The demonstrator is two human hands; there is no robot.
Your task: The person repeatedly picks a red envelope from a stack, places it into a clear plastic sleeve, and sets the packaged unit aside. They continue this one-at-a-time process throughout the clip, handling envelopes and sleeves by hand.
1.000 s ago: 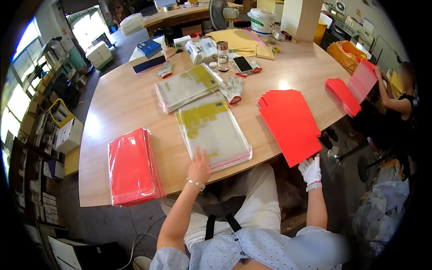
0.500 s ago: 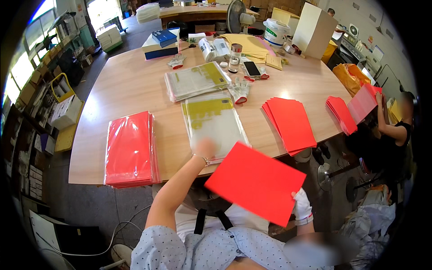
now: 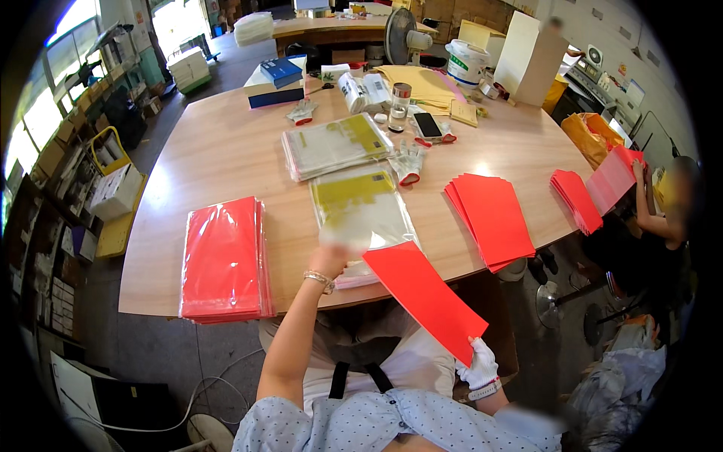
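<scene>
My right hand (image 3: 479,364), in a white glove with bare fingertips, grips a red sheet (image 3: 428,297) by its near right corner. That sheet tilts over the table's front edge, its far end above the stack of clear plastic bags (image 3: 360,207). My bare left hand (image 3: 329,261), with a bracelet at the wrist, is at the bags' near left edge, close to the sheet's far left corner; its fingers are smeared. A second pile of clear bags (image 3: 331,147) lies just beyond. Left of them sits a stack of bagged red sheets (image 3: 222,260); right of them, a fanned stack of loose red sheets (image 3: 493,218).
A phone (image 3: 427,125), a glass jar (image 3: 399,109), white gloves (image 3: 407,163) and a blue box (image 3: 280,71) sit farther back on the wooden table (image 3: 162,226). At the right a co-worker (image 3: 663,203) handles red sheets. A fan (image 3: 399,36) stands behind.
The red sheet has swung left and turned to a steeper, narrower slant, its far end now over the bags. My right hand has moved left and slightly down with it.
</scene>
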